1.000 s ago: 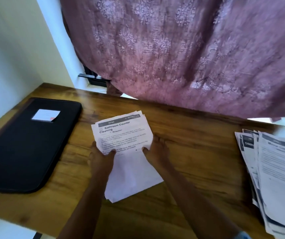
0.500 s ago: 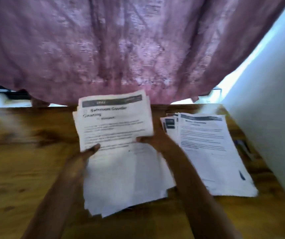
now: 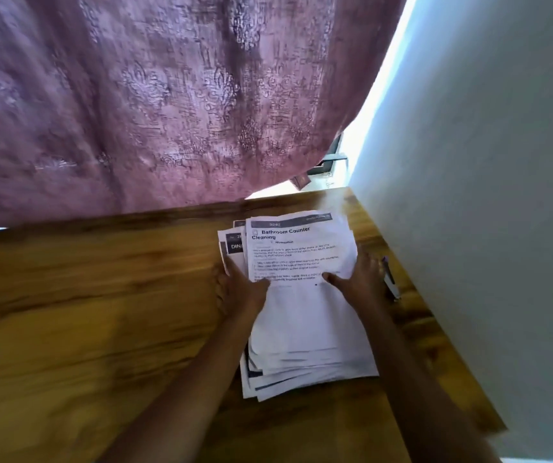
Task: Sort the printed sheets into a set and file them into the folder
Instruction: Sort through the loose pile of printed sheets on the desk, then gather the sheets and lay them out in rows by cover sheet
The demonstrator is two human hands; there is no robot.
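The left hand [image 3: 241,290] and right hand [image 3: 363,279] are bare. The left forearm [image 3: 184,389] and right forearm [image 3: 412,372] are slender and uncovered along their full visible length.

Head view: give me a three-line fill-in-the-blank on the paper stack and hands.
The top sheet of the stack is titled "Bathroom ____ Cleaning". The left hand grips the stack's ____ edge; the right hand grips the opposite one. A pen lies on the ____ table beside the stack.
Missing: Counter; left; wooden.
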